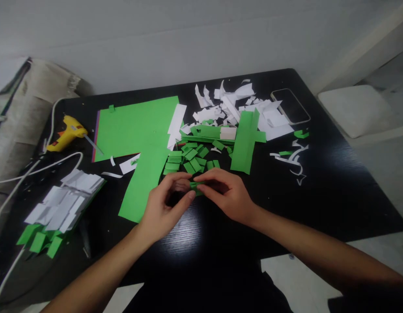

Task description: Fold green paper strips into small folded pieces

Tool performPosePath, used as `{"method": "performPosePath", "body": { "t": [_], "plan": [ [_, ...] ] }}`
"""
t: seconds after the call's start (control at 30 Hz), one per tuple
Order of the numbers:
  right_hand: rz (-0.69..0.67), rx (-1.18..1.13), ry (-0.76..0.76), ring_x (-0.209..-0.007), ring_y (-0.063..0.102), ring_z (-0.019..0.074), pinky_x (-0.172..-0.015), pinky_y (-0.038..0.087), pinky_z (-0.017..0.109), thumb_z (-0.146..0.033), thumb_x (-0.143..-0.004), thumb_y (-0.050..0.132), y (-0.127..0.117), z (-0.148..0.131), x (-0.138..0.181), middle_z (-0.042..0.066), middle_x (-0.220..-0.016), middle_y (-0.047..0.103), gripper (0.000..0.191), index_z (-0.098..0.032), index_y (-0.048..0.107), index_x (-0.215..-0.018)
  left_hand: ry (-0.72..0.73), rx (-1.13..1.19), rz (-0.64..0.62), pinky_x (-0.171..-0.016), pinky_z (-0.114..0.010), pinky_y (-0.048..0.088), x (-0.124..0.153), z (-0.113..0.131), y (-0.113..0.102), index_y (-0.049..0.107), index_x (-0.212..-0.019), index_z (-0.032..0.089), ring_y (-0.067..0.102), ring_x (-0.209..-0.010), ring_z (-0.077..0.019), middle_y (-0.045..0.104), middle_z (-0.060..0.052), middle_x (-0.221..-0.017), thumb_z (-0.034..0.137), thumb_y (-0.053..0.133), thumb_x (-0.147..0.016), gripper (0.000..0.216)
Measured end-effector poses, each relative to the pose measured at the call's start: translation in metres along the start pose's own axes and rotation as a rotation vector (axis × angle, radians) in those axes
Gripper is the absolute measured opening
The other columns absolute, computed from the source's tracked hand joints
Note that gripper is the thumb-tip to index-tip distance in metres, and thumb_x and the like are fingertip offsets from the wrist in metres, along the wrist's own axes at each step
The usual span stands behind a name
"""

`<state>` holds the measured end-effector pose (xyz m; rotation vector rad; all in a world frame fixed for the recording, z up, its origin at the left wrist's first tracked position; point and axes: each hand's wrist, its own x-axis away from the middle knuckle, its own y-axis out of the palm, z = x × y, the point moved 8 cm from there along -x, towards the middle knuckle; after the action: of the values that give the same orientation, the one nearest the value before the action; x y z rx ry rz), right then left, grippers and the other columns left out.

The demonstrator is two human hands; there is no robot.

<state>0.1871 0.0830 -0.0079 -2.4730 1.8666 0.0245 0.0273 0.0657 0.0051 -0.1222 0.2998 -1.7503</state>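
Note:
My left hand [165, 204] and my right hand [226, 195] meet over the black table [335, 187], fingertips pinched together on a small green paper piece [195, 188]. Just beyond them lies a heap of several small folded green pieces [188, 158]. A large green sheet [136, 126] lies to the left, with a cut strip of it reaching down beside my left hand. A folded green strip [245, 141] lies to the right of the heap.
White paper scraps [234, 106] are scattered at the back, with a phone [290, 106] next to them. A yellow glue gun [67, 132] with a white cable lies at the left. Stacked white and green pieces [63, 204] sit at the left edge.

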Motion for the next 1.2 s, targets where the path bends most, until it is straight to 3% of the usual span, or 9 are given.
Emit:
{"method": "performPosePath", "body": {
  "t": [0.1, 0.23, 0.43, 0.57, 0.67, 0.93, 1.2],
  "plan": [
    [-0.001, -0.046, 0.046, -0.089, 0.074, 0.0184, -0.075, 0.064, 0.031, -0.029, -0.088, 0.079, 0.001, 0.006, 0.002, 0.005, -0.100, 0.074, 0.025, -0.024, 0.073, -0.112, 0.007, -0.081, 0.012, -0.079, -0.029, 0.061, -0.002, 0.000, -0.003, 0.070, -0.114, 0.021, 0.074, -0.086, -0.0167, 0.076, -0.005, -0.096, 0.025, 0.072, -0.094, 0.020],
    [0.015, -0.121, 0.070, -0.091, 0.075, 0.0187, -0.080, 0.065, 0.032, -0.032, -0.081, 0.086, 0.000, 0.010, 0.001, 0.005, -0.099, 0.075, 0.033, -0.022, 0.071, -0.108, 0.014, -0.141, -0.009, -0.073, -0.027, 0.061, -0.002, -0.003, -0.003, 0.073, -0.112, 0.022, 0.074, -0.077, -0.0152, 0.077, -0.002, -0.087, 0.025, 0.073, -0.093, 0.019],
    [0.001, -0.174, 0.099, -0.093, 0.075, 0.0197, -0.086, 0.063, 0.036, -0.028, -0.079, 0.087, -0.002, 0.011, -0.003, 0.004, -0.098, 0.077, 0.024, -0.023, 0.077, -0.101, 0.008, -0.105, -0.018, -0.068, -0.023, 0.061, 0.000, -0.004, -0.001, 0.069, -0.106, 0.020, 0.073, -0.071, -0.0129, 0.075, 0.000, -0.080, 0.023, 0.071, -0.095, 0.012],
    [-0.009, -0.037, 0.001, -0.092, 0.073, 0.0200, -0.084, 0.061, 0.036, -0.023, -0.086, 0.081, -0.004, 0.001, -0.002, 0.004, -0.099, 0.077, 0.016, -0.025, 0.080, -0.101, 0.013, -0.098, -0.003, -0.078, -0.027, 0.063, -0.001, -0.001, -0.002, 0.068, -0.109, 0.019, 0.075, -0.083, -0.0149, 0.077, -0.004, -0.095, 0.024, 0.072, -0.094, 0.016],
    [-0.022, 0.032, -0.056, -0.093, 0.072, 0.0200, -0.082, 0.061, 0.035, -0.021, -0.087, 0.079, -0.004, -0.004, 0.000, 0.004, -0.101, 0.076, 0.016, -0.026, 0.081, -0.103, 0.041, -0.109, 0.019, -0.078, -0.027, 0.064, -0.002, 0.002, -0.003, 0.070, -0.107, 0.019, 0.075, -0.081, -0.0146, 0.077, -0.003, -0.094, 0.024, 0.074, -0.093, 0.016],
    [0.000, -0.059, 0.047, -0.087, 0.074, 0.0182, -0.079, 0.063, 0.031, -0.024, -0.082, 0.085, -0.001, 0.006, 0.000, 0.004, -0.098, 0.078, 0.020, -0.023, 0.078, -0.100, 0.034, -0.165, 0.051, -0.071, -0.020, 0.062, 0.000, 0.001, -0.006, 0.074, -0.100, 0.019, 0.074, -0.072, -0.0109, 0.079, 0.000, -0.085, 0.021, 0.074, -0.092, 0.008],
    [0.010, -0.198, 0.094, -0.088, 0.077, 0.0160, -0.085, 0.065, 0.029, -0.025, -0.087, 0.081, -0.001, 0.005, -0.001, 0.004, -0.099, 0.080, 0.017, -0.022, 0.080, -0.103, 0.047, -0.183, 0.087, -0.071, -0.018, 0.061, -0.001, 0.005, -0.009, 0.074, -0.100, 0.019, 0.073, -0.071, -0.0100, 0.078, 0.001, -0.083, 0.019, 0.074, -0.092, 0.008]
  ]
}}
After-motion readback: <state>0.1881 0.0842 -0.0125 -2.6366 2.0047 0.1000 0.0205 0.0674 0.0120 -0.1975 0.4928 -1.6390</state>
